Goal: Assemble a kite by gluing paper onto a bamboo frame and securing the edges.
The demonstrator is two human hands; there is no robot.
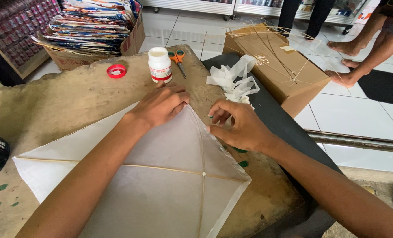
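From the head camera, one white paper kite (161,176) on thin sticks lies across the worn tabletop (64,97), its top corner toward the far edge. The left hand (161,103) presses flat on that corner, fingers together. The right hand (236,125) pinches the kite's right edge. Beyond stand one white glue bottle (160,65), one red cap (116,71) and one pair of orange scissors (178,59).

One view only, head-worn, so nothing to cross-check against. I'm looking steeply down and forward over the bench (64,101), close in: forearms enter from the bottom edge, left hand (161,103) and right hand (238,125) sit mid-frame. Beyond the fingers (216,115) the view tilts up enough to catch tiled floor (364,114) at the top and right.
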